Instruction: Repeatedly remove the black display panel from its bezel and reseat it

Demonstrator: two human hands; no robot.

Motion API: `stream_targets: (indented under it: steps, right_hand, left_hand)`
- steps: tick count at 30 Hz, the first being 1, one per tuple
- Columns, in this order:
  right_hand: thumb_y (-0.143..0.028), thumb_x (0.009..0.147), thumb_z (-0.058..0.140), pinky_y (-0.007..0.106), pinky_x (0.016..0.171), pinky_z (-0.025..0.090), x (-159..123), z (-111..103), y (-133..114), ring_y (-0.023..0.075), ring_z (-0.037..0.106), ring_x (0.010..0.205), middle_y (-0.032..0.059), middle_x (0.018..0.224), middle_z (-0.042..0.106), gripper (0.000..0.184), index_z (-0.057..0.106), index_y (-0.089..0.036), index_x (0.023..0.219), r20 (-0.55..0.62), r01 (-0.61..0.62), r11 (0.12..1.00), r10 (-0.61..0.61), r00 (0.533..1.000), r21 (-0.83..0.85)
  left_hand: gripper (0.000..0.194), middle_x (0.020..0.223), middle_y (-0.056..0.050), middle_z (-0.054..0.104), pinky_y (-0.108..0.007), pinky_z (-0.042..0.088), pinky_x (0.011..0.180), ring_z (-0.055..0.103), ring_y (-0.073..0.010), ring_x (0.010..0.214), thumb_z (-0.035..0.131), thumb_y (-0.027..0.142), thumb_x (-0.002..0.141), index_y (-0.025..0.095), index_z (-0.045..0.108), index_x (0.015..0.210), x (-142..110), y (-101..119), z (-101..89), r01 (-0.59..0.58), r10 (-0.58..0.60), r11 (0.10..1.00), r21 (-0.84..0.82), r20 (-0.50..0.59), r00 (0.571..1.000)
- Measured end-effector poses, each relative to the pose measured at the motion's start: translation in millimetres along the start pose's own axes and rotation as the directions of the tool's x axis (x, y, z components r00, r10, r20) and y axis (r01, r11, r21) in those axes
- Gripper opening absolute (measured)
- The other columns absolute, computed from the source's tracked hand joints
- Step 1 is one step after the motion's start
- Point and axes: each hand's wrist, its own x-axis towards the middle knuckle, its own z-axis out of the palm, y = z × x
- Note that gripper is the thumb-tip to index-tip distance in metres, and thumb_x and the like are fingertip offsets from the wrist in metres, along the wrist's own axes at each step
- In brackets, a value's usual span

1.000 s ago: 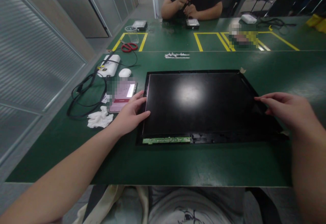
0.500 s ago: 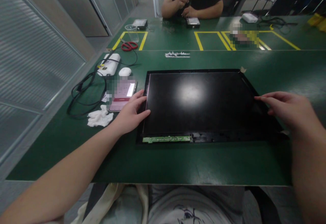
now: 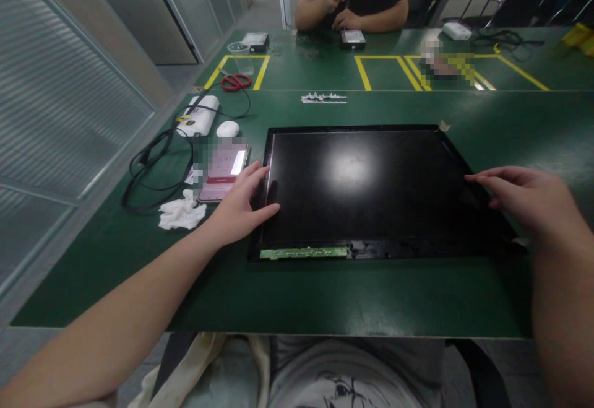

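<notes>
A black flat screen panel point(image 3: 371, 191) in a black frame lies on the green table. Along its near edge, at the left, runs a narrow green circuit board point(image 3: 304, 252). My left hand point(image 3: 241, 207) is at the panel's left edge, open, with the thumb stretched over the screen and the fingers spread along the frame. At the right edge, my right hand point(image 3: 524, 194) is closed in a pinch, its fingertips on the panel's border. Bits of pale tape stick to the panel's right corners.
Left of the panel lie a phone point(image 3: 223, 176), crumpled white tissue point(image 3: 182, 211), a white earbud case point(image 3: 228, 129), a white power bank point(image 3: 199, 117) with black cable, and red scissors point(image 3: 236, 82). White strips point(image 3: 323, 98) lie beyond it. Across the table a person handles a hard drive point(image 3: 352, 39).
My left hand's thumb has slid slightly right over the screen, and its fingers have lifted a little. My right hand stays at the right edge.
</notes>
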Motion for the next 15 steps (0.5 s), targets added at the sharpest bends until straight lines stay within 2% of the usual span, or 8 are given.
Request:
stream_targets:
  steps: [3, 6, 9, 12, 13, 15]
  right_hand:
    - [-0.040, 0.070, 0.076, 0.035, 0.062, 0.043, 3, 2, 4, 0.0171, 0.056, 0.056, 0.0015, 0.070, 0.069, 0.024, 0.081, -0.024, 0.087, -0.005, 0.006, 1.000, -0.006, 1.000, 0.000]
    - [-0.041, 0.073, 0.073, 0.037, 0.067, 0.047, 11, 4, 15, 0.0173, 0.061, 0.058, 0.0020, 0.077, 0.074, 0.028, 0.083, -0.024, 0.093, 0.012, 0.072, 0.997, -0.072, 0.997, -0.021]
    - [-0.045, 0.074, 0.070, 0.040, 0.074, 0.051, 19, 5, 24, 0.0211, 0.068, 0.062, 0.0020, 0.077, 0.075, 0.034, 0.084, -0.026, 0.098, 0.022, 0.143, 0.987, -0.142, 0.990, -0.068]
    - [-0.047, 0.073, 0.068, 0.044, 0.080, 0.054, 23, 7, 29, 0.0224, 0.071, 0.064, 0.0027, 0.080, 0.077, 0.037, 0.084, -0.027, 0.100, 0.023, 0.164, 0.980, -0.162, 0.987, -0.117]
    - [-0.047, 0.073, 0.068, 0.044, 0.080, 0.054, 24, 8, 30, 0.0223, 0.071, 0.063, 0.0031, 0.082, 0.078, 0.038, 0.084, -0.027, 0.100, 0.027, 0.172, 0.978, -0.170, 0.985, -0.120]
    - [-0.049, 0.075, 0.065, 0.044, 0.076, 0.055, 25, 9, 31, 0.0225, 0.072, 0.060, 0.0042, 0.084, 0.079, 0.040, 0.083, -0.027, 0.102, 0.041, 0.260, 0.957, -0.257, 0.965, -0.128]
  left_hand:
    - [0.082, 0.185, -0.017, 0.026, -0.064, 0.031, 0.133, 0.024, -0.0451, 0.170, 0.083, 0.056, 0.087, 0.025, 0.059, 0.159, -4, 8, -5.1, -0.039, 0.038, 0.996, 0.082, 0.019, 0.999]
    - [0.073, 0.182, -0.013, 0.034, -0.063, 0.029, 0.135, 0.031, -0.0462, 0.167, 0.085, 0.056, 0.087, 0.029, 0.067, 0.153, -7, 17, -13.2, -0.196, 0.188, 0.970, 0.145, 0.065, 0.980]
    - [0.058, 0.178, -0.010, 0.045, -0.058, 0.035, 0.133, 0.045, -0.0409, 0.161, 0.084, 0.049, 0.093, 0.032, 0.072, 0.147, -9, 19, -19.8, -0.376, 0.343, 0.915, 0.145, 0.209, 0.916]
    - [0.046, 0.172, -0.010, 0.054, -0.058, 0.043, 0.129, 0.053, -0.0375, 0.156, 0.079, 0.039, 0.099, 0.031, 0.074, 0.145, -8, 17, -23.7, -0.543, 0.488, 0.831, 0.121, 0.307, 0.817]
    - [0.045, 0.171, -0.011, 0.056, -0.058, 0.045, 0.128, 0.054, -0.0370, 0.155, 0.078, 0.035, 0.100, 0.030, 0.075, 0.144, -8, 16, -24.8, -0.579, 0.521, 0.807, 0.112, 0.327, 0.789]
    - [0.044, 0.167, -0.014, 0.060, -0.056, 0.049, 0.126, 0.058, -0.0361, 0.152, 0.079, 0.028, 0.099, 0.028, 0.076, 0.143, -7, 16, -27.3, -0.604, 0.535, 0.790, 0.107, 0.361, 0.764]
